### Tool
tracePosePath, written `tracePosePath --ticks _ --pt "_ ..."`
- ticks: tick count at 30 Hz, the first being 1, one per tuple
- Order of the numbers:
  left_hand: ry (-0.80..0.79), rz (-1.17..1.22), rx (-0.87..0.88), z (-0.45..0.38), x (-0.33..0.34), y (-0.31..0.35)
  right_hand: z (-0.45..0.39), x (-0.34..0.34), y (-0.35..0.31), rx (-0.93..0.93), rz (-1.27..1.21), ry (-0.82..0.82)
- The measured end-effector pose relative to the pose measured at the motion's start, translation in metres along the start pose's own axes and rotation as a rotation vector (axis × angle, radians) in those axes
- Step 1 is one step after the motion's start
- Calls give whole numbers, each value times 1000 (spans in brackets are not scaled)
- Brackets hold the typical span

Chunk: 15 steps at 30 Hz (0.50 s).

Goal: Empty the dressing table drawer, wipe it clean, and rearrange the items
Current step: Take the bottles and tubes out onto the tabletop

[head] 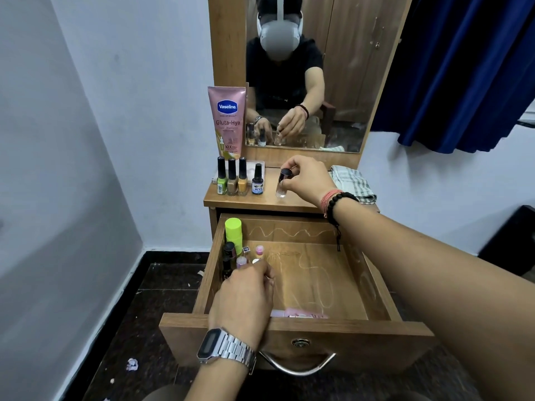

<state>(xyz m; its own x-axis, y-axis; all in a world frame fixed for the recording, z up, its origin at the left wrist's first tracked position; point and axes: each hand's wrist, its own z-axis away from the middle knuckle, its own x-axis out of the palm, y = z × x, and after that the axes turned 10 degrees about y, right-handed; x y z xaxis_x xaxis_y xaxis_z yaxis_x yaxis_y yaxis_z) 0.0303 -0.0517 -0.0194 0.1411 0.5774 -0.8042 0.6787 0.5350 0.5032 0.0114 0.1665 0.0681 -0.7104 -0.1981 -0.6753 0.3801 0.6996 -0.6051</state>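
The wooden drawer point(373, 287) is pulled open below the dressing table top point(301, 199). My right hand point(307, 176) grips the black cap of a small clear bottle point(281, 188) that stands on the top. My left hand point(246, 293) reaches into the drawer's left side, its fingers closed around small items there; what it holds is hidden. A lime-green can point(233, 234), a dark bottle point(228, 251) and small pink-capped bottles point(259, 250) stand in the drawer's back left corner. A pink item point(301, 314) lies along the drawer's front wall.
Three nail polish bottles point(232, 178), a blue-labelled bottle point(257, 179) and a pink Vaseline tube point(227, 120) stand at the top's left. A checked cloth point(351, 183) lies at its right. The mirror point(341, 82) rises behind. A blue curtain point(463, 68) hangs at right.
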Motion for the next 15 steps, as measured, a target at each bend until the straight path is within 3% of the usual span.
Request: tracePosePath --ticks 15 --pt "27 27 5 1 3 -4 -58 47 7 70 9 125"
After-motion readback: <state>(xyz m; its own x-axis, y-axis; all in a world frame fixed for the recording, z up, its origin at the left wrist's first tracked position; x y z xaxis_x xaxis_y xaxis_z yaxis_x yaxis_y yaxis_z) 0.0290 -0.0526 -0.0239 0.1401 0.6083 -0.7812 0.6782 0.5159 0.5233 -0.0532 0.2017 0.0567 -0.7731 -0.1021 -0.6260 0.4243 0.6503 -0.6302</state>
